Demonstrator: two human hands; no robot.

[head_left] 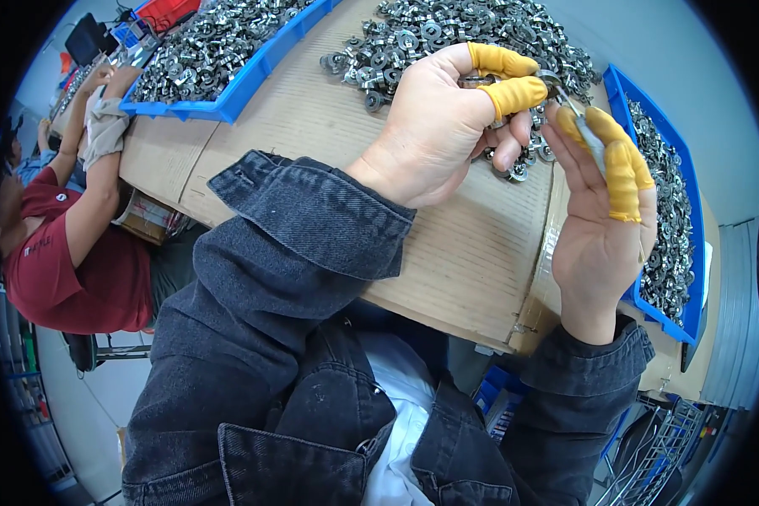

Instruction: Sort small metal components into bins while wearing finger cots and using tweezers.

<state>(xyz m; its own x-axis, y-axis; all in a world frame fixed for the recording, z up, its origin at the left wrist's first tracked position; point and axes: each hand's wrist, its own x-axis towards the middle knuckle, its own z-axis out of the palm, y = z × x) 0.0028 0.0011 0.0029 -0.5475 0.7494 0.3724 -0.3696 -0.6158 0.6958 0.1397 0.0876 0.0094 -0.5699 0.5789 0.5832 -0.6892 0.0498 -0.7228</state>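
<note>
My left hand, with yellow finger cots on thumb and forefinger, pinches a small round metal part between those fingertips. Its other fingers curl loosely below, above a few loose parts. Close on the right, my right hand also wears yellow finger cots. It grips a slim tool with a pale grey body and a thin metal tip, which points up at the part in my left hand. Whether the tip touches the part is too small to tell. Behind both hands lies a heap of similar metal parts.
Cardboard covers the table. A blue tray full of metal parts stands at the far left, another blue tray along the right. A person in a maroon shirt works at the left. A red bin sits behind.
</note>
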